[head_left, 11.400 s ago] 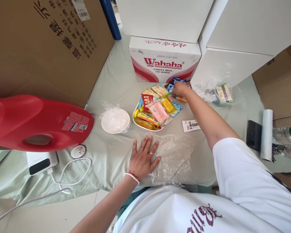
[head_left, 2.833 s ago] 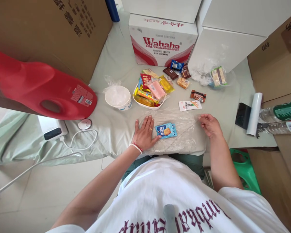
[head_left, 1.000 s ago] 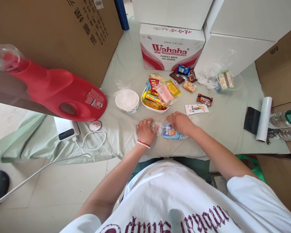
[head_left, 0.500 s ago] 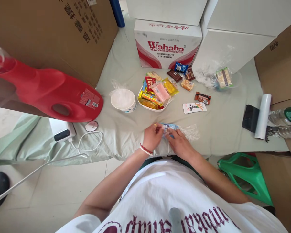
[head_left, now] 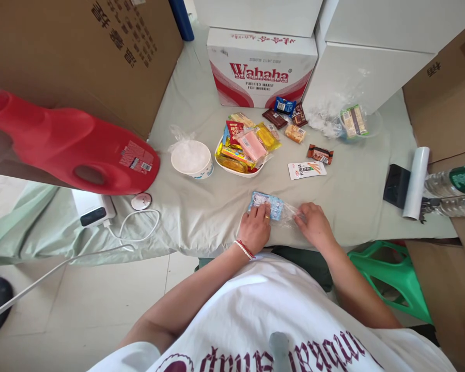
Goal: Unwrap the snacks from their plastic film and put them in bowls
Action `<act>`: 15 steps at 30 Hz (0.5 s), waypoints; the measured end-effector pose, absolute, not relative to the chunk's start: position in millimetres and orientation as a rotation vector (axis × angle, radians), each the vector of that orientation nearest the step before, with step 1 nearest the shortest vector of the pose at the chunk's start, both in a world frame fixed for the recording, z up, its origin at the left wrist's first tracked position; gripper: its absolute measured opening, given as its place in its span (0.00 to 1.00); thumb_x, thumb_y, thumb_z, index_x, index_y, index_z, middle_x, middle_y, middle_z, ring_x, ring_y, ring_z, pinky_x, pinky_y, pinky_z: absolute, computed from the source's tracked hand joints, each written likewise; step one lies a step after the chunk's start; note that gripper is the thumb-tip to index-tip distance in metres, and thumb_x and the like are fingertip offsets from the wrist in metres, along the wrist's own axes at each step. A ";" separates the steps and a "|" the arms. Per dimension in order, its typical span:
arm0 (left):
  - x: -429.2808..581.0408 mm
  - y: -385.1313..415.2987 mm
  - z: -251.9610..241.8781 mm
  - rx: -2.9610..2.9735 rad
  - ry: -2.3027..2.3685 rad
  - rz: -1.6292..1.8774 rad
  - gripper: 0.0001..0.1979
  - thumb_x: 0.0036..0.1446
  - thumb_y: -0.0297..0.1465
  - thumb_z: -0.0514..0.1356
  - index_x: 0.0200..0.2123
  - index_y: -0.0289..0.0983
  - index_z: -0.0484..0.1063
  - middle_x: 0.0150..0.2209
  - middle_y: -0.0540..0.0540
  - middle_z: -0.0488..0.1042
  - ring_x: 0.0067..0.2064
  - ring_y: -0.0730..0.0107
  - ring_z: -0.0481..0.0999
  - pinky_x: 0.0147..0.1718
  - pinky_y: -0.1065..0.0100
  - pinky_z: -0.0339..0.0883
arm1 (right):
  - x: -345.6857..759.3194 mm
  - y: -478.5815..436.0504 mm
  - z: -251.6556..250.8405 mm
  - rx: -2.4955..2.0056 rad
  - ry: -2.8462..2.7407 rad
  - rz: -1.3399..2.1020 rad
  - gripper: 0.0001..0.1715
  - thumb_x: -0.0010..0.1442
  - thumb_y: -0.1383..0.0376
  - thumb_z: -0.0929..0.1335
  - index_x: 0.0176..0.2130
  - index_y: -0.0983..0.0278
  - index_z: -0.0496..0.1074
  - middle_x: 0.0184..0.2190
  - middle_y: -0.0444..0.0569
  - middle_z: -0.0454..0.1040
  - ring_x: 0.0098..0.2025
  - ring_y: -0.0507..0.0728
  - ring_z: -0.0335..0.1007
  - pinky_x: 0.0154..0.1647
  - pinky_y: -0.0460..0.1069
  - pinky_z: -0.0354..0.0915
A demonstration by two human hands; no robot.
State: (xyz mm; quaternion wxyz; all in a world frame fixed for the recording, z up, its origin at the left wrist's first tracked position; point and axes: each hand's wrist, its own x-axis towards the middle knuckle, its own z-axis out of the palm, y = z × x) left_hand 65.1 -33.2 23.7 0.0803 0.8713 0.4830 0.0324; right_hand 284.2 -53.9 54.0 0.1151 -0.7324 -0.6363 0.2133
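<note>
under both hands, a blue snack packet [head_left: 265,203] lies wrapped in clear film.

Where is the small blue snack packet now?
In the head view, the blue packet lies centre-front on the green cloth, under the left hand, the right hand just beside it.

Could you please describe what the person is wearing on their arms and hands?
The left hand has a gold ring on one finger and, at the wrist, a white bead bracelet with a red cord. The right hand shows no jewellery. Forearms are bare; the T-shirt is white with maroon lettering.
</note>
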 end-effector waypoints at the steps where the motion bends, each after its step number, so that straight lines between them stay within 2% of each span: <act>1: 65.7 -33.5 23.3 2.613 1.452 0.088 0.29 0.67 0.28 0.52 0.70 0.27 0.60 0.57 0.31 0.73 0.54 0.49 0.73 0.41 0.54 0.69 | 285.5 -52.5 60.3 -2.141 -1.825 0.716 0.08 0.65 0.59 0.67 0.39 0.60 0.72 0.38 0.53 0.77 0.42 0.63 0.72 0.43 0.55 0.68; 2: 66.1 -33.4 22.8 2.621 1.457 0.085 0.29 0.67 0.27 0.52 0.70 0.27 0.60 0.57 0.31 0.73 0.54 0.50 0.73 0.40 0.54 0.69 | 285.3 -49.5 67.4 -2.125 -1.780 0.777 0.08 0.65 0.57 0.67 0.38 0.60 0.71 0.34 0.49 0.76 0.36 0.60 0.71 0.40 0.53 0.67; 4: 66.7 -32.8 21.2 2.643 1.452 0.095 0.28 0.68 0.26 0.51 0.70 0.27 0.60 0.57 0.31 0.74 0.53 0.50 0.73 0.40 0.53 0.68 | 278.7 -38.2 80.6 -2.058 -1.734 0.789 0.10 0.65 0.56 0.67 0.36 0.59 0.69 0.31 0.46 0.74 0.32 0.58 0.69 0.36 0.50 0.63; 7: 67.4 -30.6 17.9 2.678 1.405 0.142 0.26 0.67 0.24 0.50 0.67 0.27 0.64 0.57 0.30 0.74 0.53 0.50 0.74 0.44 0.52 0.68 | 250.3 -10.5 89.3 -1.959 -1.828 0.641 0.06 0.64 0.60 0.68 0.35 0.60 0.68 0.34 0.47 0.74 0.36 0.58 0.70 0.39 0.50 0.63; 9: 66.6 -28.6 16.7 2.671 1.351 0.167 0.22 0.67 0.23 0.50 0.61 0.29 0.72 0.55 0.31 0.76 0.53 0.50 0.74 0.47 0.52 0.67 | 222.6 9.7 86.0 -1.955 -1.946 0.612 0.02 0.65 0.65 0.67 0.38 0.61 0.71 0.37 0.49 0.75 0.39 0.58 0.71 0.41 0.50 0.64; 12: 56.0 -27.3 18.3 2.594 1.294 0.188 0.16 0.65 0.24 0.53 0.49 0.31 0.78 0.50 0.33 0.78 0.53 0.49 0.75 0.50 0.53 0.66 | 185.7 28.7 74.8 -2.019 -2.111 0.661 0.10 0.71 0.66 0.63 0.46 0.63 0.73 0.45 0.54 0.75 0.41 0.59 0.72 0.43 0.52 0.66; 15: 26.1 -30.2 20.2 2.530 1.170 0.291 0.17 0.60 0.25 0.57 0.50 0.34 0.78 0.52 0.35 0.77 0.55 0.51 0.75 0.57 0.52 0.65 | 171.9 24.1 64.0 -1.928 -2.312 0.645 0.16 0.74 0.66 0.60 0.51 0.66 0.74 0.49 0.58 0.75 0.47 0.61 0.72 0.50 0.53 0.67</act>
